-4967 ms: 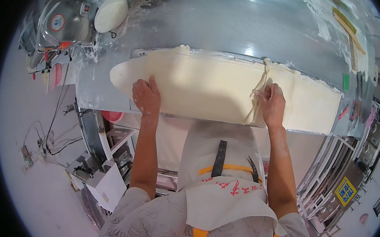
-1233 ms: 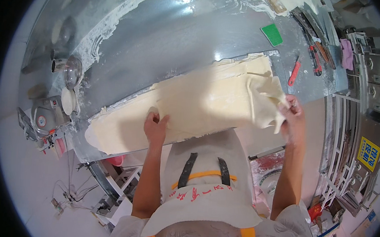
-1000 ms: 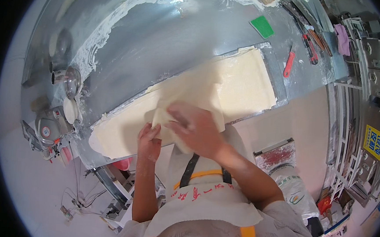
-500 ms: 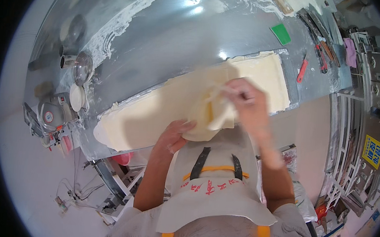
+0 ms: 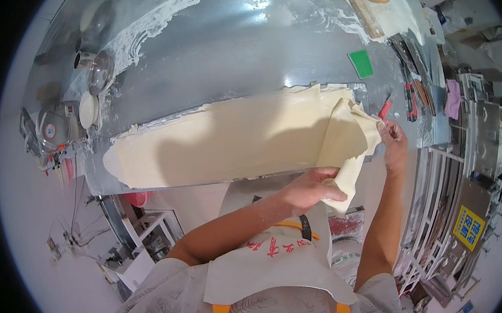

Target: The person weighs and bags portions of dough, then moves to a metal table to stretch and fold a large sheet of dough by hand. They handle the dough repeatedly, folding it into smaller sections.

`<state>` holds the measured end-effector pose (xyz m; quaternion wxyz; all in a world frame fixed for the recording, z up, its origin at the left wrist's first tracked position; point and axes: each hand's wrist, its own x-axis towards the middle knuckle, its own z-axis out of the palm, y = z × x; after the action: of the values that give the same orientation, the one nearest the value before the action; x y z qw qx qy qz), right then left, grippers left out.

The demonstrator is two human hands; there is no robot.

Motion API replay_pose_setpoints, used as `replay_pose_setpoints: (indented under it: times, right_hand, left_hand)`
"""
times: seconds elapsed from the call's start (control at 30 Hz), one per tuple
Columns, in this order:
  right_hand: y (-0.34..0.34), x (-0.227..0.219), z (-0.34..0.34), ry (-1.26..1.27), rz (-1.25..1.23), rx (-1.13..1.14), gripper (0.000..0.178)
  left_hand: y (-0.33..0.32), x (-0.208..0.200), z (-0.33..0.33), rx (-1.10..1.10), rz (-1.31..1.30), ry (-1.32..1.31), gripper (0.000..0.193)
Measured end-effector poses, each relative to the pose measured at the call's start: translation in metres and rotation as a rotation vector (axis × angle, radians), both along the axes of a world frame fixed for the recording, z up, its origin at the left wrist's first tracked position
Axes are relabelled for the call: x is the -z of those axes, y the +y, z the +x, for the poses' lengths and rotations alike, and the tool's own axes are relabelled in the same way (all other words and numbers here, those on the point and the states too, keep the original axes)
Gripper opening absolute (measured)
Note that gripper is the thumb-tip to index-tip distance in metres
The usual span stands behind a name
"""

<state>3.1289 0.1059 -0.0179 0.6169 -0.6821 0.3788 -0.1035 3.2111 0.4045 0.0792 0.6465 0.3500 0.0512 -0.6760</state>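
Observation:
A long pale dough sheet [image 5: 229,137] lies across the front of the metal table, its layers stacked and their edges uneven. At its right end a loose dough layer [image 5: 348,137] is lifted and folded, with a corner drooping past the table's front edge. My left hand [image 5: 312,190] is closed on that drooping corner, thumb on top. Farther right, my right hand [image 5: 393,142] pinches the layer's other corner between thumb and fingers, close to a red-handled knife [image 5: 386,108]. Shadows of my head and arms fall across the sheet.
A green scraper [image 5: 360,64] lies beyond the dough. Red-handled cutters [image 5: 411,102] and long dark tools rest at the right. On the left stand a glass bowl [image 5: 101,71], a metal cup [image 5: 83,60] and a grey scale-like machine [image 5: 52,130]. Flour [image 5: 155,27] streaks the far table.
Both hands have moved right with the dough layer, from mid-sheet to the right end. The layer, bunched between them before, is now spread out between the hands.

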Motion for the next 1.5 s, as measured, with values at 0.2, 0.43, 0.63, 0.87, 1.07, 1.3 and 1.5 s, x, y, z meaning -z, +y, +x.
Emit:
replay_pose_setpoints:
  times: [0.2,0.43,0.63,0.87,1.07,1.3,1.5]
  right_hand:
    - [-0.011,0.023,-0.008,-0.016,0.194,0.018,0.018]
    - [-0.021,0.080,-0.039,0.052,0.407,-0.035,0.024]
    - [-0.028,0.061,-0.023,0.079,0.277,-0.138,0.026]
    - [-0.010,0.084,-0.012,0.203,-0.015,-0.126,0.025]
    - [0.011,0.068,-0.025,0.219,-0.085,-0.058,0.024]
    - [0.101,0.003,-0.073,0.175,0.876,0.030,0.063]
    - [0.162,0.001,-0.044,-0.466,1.540,0.329,0.060]
  left_hand:
    - [-0.040,-0.034,-0.003,-0.053,-0.050,0.084,0.067]
    - [-0.081,-0.101,0.002,-0.074,-0.188,0.194,0.071]
    - [-0.073,-0.137,0.033,-0.254,-0.009,-0.105,0.048]
    - [-0.003,-0.121,0.107,-0.533,0.095,-0.300,0.039]
    - [-0.006,-0.144,0.089,-0.526,0.037,-0.344,0.039]
    - [-0.010,-0.197,0.049,-0.546,-0.140,-0.679,0.038]
    - [0.047,-0.224,0.036,-0.638,0.100,-0.292,0.048]
